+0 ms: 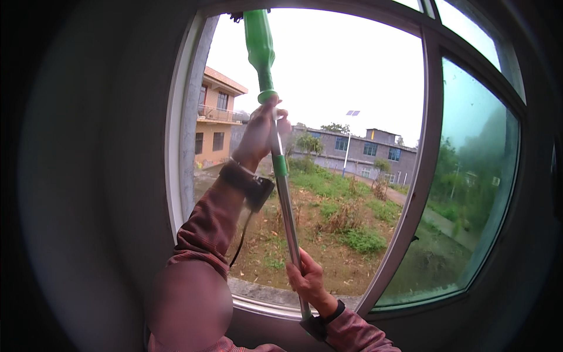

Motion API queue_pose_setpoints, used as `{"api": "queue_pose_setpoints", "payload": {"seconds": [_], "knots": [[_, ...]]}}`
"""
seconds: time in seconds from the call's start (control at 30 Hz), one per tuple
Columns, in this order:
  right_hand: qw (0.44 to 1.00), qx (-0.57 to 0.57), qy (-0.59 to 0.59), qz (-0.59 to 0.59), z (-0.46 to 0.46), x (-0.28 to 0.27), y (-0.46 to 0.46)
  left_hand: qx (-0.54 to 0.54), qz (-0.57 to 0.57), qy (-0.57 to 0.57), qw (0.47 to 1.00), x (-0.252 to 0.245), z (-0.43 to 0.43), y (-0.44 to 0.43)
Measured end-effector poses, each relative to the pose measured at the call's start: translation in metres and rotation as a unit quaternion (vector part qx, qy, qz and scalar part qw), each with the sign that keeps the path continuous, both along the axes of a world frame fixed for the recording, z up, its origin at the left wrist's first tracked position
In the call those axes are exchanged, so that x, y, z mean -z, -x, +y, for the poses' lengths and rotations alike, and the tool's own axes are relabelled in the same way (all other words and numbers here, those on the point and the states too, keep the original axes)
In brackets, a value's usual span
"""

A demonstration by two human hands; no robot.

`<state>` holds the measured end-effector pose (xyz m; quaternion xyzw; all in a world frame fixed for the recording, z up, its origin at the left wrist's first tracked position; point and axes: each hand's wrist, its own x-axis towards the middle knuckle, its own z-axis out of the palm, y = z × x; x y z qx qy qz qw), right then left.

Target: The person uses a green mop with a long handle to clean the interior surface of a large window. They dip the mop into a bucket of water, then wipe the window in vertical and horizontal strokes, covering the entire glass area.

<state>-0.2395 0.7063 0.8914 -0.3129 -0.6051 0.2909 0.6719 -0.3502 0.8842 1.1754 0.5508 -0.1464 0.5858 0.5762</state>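
Observation:
A long-handled tool with a metal pole (pixel 286 211) and a green plastic upper part (pixel 259 42) slants up through the window opening. My left hand (pixel 263 130) is wrapped around the pole just under the green collar, arm stretched high. Lower down, near the sill, my right hand (pixel 308 277) grips the same pole. Between the two hands a green sleeve (pixel 279 165) rings the metal. At the top edge the tool's end is cut off; a bit of dark fringe (pixel 236 16) shows beside it. A dark device (pixel 257 193) is strapped to my left wrist, its cable hanging down.
The window frame (pixel 429 110) surrounds the opening, with a green-tinted glass pane (pixel 462 211) on the right. Below runs the sill track (pixel 264 308); a dark wall (pixel 96 176) stands left. Outside are a weedy plot (pixel 325 220), buildings and a solar lamp post (pixel 347 149).

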Motion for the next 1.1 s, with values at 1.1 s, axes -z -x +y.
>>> {"api": "queue_pose_setpoints", "payload": {"seconds": [1.1], "knots": [[0.957,0.25,-0.027,-0.148,-0.108,0.093,-0.027,-0.181,0.037,0.063,0.981,0.066,-0.082,0.036]]}}
